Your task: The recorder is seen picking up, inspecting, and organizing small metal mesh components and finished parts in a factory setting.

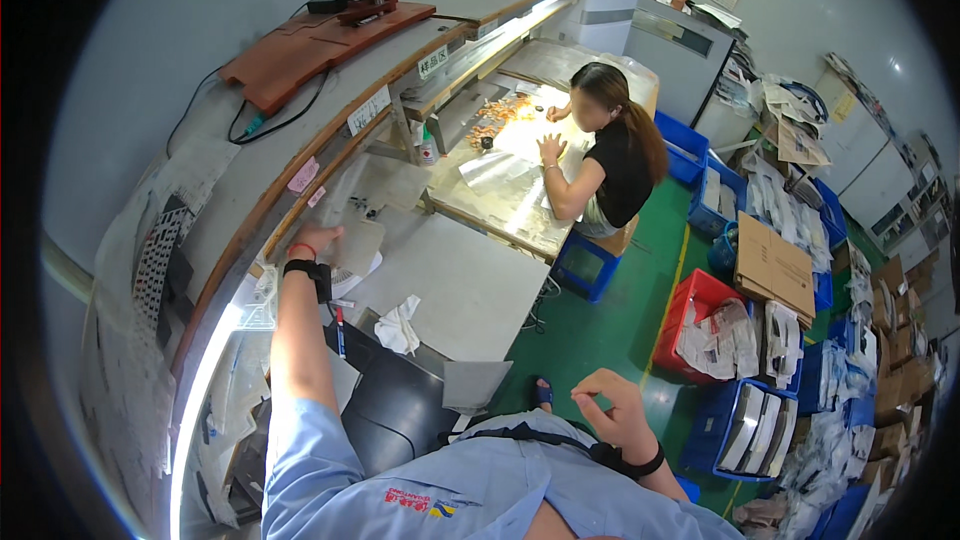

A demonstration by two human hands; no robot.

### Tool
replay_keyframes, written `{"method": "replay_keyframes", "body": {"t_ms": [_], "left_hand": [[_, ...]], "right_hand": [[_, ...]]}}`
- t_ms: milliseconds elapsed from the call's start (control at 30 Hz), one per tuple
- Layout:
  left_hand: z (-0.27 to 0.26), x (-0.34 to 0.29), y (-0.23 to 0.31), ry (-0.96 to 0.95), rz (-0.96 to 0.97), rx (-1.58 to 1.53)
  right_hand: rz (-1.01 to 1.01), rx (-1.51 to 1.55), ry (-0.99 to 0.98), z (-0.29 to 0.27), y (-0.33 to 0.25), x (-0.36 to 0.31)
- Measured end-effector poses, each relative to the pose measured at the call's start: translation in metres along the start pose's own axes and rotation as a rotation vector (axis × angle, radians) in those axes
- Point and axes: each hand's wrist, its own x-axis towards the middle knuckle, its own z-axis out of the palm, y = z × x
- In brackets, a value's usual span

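Left grip (316, 239), its closure impossible to tell, is nearer the grey panel (362, 248) just to its right, left of centre; the right grip (612, 408), loosely open, hangs well apart.

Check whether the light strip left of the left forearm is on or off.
On: the light strip glows bright white along its visible length.

Flat gry sheet (362, 248) nr L hand (316, 238)
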Motion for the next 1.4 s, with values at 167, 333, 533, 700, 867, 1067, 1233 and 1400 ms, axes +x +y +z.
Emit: {"method": "replay_keyframes", "body": {"t_ms": [167, 333, 533, 700, 867, 1067, 1233, 1400], "left_hand": [[-0.008, 0.011, -0.035, -0.026, 0.021, -0.093], [0.004, 0.001, -0.025, 0.021, -0.001, 0.072], [-0.001, -0.012, -0.008, 0.111, -0.014, 0.068], [-0.02, -0.01, 0.003, -0.001, -0.008, 0.064], [-0.007, -0.003, -0.006, -0.004, 0.019, 0.065], [-0.004, -0.019, -0.002, 0.176, 0.135, 0.024], [-0.008, -0.023, 0.01, 0.108, 0.003, 0.096], [-0.01, -0.024, 0.012, 0.094, -0.029, 0.113]], "right_hand": [[-0.011, 0.01, -0.015, -0.001, -0.007, -0.007], [0.004, -0.07, -0.022, -0.008, -0.008, -0.011], [0.05, -0.05, -0.092, -0.005, 0.0, -0.006], [-0.062, -0.024, -0.118, -0.007, 0.0, 0.024], [-0.073, -0.009, -0.121, -0.016, -0.003, 0.028], [-0.057, 0.014, -0.09, -0.026, -0.003, 0.021], [-0.045, 0.006, -0.078, -0.027, 0.0, 0.013], [-0.055, -0.006, -0.078, -0.028, 0.0, 0.011]]}}
